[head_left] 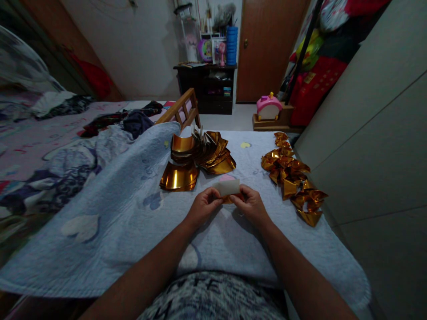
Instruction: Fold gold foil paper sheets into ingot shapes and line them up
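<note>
Between my two hands is a sheet of gold foil paper (229,188), its pale back showing above and a gold strip along the lower edge. My left hand (204,205) pinches its left end, and my right hand (251,205) pinches the right end, thumbs toward me. Just beyond them lie fanned stacks of flat gold foil sheets (180,177), some curling upward. Over to the right, a row of folded gold foil pieces (289,171) runs along the edge of the light blue quilt (227,258).
Rumpled clothes and bedding (80,160) cover the bed at left. A wooden rail (180,109) stands behind the quilt's far left edge. Farther back are a dark cabinet (205,91), a door (267,53) and a pink toy case (268,108). A pale panel (380,133) borders the right side.
</note>
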{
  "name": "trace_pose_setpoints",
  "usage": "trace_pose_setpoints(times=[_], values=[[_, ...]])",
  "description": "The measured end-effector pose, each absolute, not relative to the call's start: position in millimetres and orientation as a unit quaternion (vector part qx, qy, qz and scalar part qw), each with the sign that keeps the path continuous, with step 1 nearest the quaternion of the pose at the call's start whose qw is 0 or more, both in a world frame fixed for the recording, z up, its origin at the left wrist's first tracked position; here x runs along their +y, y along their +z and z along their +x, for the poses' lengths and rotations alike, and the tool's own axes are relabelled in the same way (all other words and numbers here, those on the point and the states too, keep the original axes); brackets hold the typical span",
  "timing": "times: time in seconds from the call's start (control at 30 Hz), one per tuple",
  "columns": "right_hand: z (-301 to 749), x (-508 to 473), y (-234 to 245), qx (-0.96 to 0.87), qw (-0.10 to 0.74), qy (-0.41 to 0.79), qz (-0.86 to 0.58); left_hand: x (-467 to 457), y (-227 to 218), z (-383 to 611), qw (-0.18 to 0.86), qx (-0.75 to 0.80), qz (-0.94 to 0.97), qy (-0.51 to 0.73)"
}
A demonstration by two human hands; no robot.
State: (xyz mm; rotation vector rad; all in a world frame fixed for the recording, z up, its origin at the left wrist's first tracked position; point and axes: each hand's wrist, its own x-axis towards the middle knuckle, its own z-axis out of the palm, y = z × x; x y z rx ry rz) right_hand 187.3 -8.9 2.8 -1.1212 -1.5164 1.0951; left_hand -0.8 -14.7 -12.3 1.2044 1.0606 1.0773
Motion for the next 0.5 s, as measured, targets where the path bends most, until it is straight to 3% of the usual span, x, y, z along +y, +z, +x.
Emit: trace_pose_setpoints(times=[0.5], values=[[185.5,-12.3,7.0,-0.663,0.474,0.377,-0.441,-14.4,-15.8,-3.5,0.527,0.457,0.57,0.434]])
